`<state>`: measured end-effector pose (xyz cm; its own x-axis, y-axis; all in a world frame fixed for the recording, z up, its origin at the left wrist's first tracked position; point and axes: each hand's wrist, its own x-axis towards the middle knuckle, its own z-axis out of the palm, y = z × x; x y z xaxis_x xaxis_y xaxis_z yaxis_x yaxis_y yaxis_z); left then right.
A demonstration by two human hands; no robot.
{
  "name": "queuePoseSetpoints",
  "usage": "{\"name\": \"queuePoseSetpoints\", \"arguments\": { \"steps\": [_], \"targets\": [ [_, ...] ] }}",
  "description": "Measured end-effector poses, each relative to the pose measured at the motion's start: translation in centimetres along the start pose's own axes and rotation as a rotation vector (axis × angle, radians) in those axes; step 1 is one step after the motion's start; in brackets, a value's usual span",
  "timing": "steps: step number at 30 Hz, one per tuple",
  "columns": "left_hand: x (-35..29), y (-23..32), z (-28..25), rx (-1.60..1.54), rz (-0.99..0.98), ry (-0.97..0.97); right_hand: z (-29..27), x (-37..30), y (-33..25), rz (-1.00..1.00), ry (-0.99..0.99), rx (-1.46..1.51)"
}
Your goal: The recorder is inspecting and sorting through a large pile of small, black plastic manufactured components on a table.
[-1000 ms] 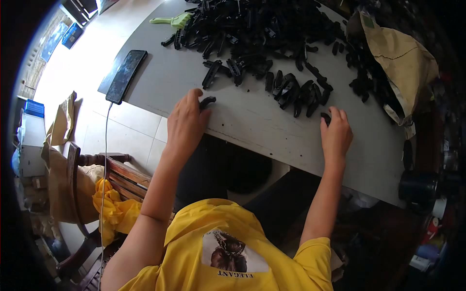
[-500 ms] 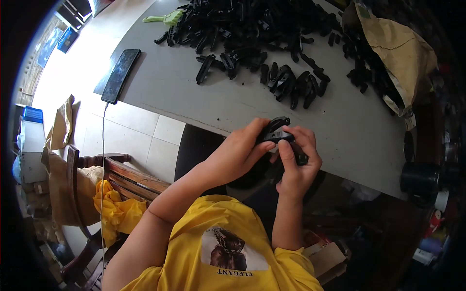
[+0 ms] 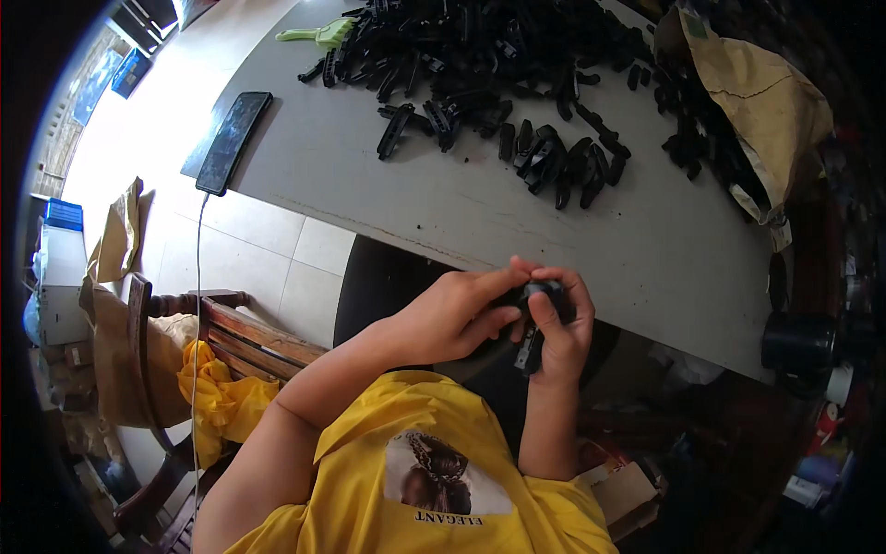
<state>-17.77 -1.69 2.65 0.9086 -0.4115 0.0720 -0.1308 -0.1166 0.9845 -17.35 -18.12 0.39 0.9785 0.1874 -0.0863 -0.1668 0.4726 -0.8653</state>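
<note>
Just off the table's front edge, my two hands meet around small black plastic parts. My right hand (image 3: 565, 325) is closed on a black plastic piece (image 3: 530, 355), which sticks out below its thumb toward my body. With fingers bent, my left hand (image 3: 469, 312) presses against the same cluster from the left, its fingertips meeting the right hand's at the top. Whether the left fingers grip a separate piece is hidden. On the grey table (image 3: 351, 175), a large heap of similar black plastic pieces (image 3: 489, 55) spreads across the far side, with a smaller group (image 3: 554, 164) lying nearer.
A phone (image 3: 233, 143) on a white cable lies at the table's left edge. Beyond it is a light green handled tool (image 3: 318, 35). A brown paper bag (image 3: 757, 102) with black pieces stands at right, above a black cup (image 3: 799, 340). A wooden chair (image 3: 258, 337) stands at left.
Both hands have drawn slightly down toward my body and closed more tightly together. The black piece that showed between them has been turned and is now mostly covered by fingers.
</note>
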Motion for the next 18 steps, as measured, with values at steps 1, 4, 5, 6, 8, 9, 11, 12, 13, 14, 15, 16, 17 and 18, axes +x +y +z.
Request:
{"name": "queuePoseSetpoints", "arguments": {
  "steps": [1,4,5,6,8,9,11,12,13,14,15,16,17,18],
  "targets": [
    [-0.1,-0.4,-0.3,0.273,0.058,-0.035,-0.7,-0.3,0.4,-0.003,0.005,-0.003],
    [0.0,-2.5,-3.2,0.501,0.094,0.119,-3.3,-0.4,0.6,-0.005,-0.164,-0.446],
    [0.5,-2.5,-4.2,0.611,0.084,0.385,-3.7,-0.1,0.0,-0.050,-0.132,-0.488],
    [0.9,-3.6,-5.7,0.775,0.114,0.604,-3.8,0.2,-0.7,-0.094,-0.101,-0.530],
    [2.6,-4.0,-8.2,1.085,0.016,0.865,-4.0,3.4,-1.9,-0.308,0.073,-0.760],
    [3.0,-4.9,-9.4,1.175,-0.002,0.900,-4.4,5.5,-2.0,-0.501,0.147,-0.950],
    [3.4,-5.7,-10.6,1.184,-0.073,0.874,-5.1,9.0,-2.4,-0.545,0.159,-1.162],
    [3.7,-5.8,-10.8,1.186,-0.136,0.842,-5.8,9.9,-2.5,-0.550,0.170,-1.167],
    [3.7,-6.1,-10.8,1.187,-0.132,0.843,-6.5,10.7,-2.2,-0.577,0.161,-1.338],
    [3.5,-6.4,-10.8,1.156,-0.155,0.833,-7.0,11.2,-2.1,-0.601,0.150,-1.511],
    [3.1,-6.7,-10.6,1.125,-0.185,0.824,-7.2,11.1,-2.2,-0.547,0.146,-1.550],
    [2.8,-6.7,-10.4,1.125,-0.191,0.825,-7.4,10.8,-2.1,-0.545,0.141,-1.549],
    [2.5,-6.6,-10.1,1.013,-0.155,0.822,-7.6,10.3,-2.0,-0.576,0.164,-1.607],
    [2.1,-6.5,-9.5,0.901,-0.122,0.818,-7.7,10.0,-1.8,-0.605,0.185,-1.664]
  ]
}}
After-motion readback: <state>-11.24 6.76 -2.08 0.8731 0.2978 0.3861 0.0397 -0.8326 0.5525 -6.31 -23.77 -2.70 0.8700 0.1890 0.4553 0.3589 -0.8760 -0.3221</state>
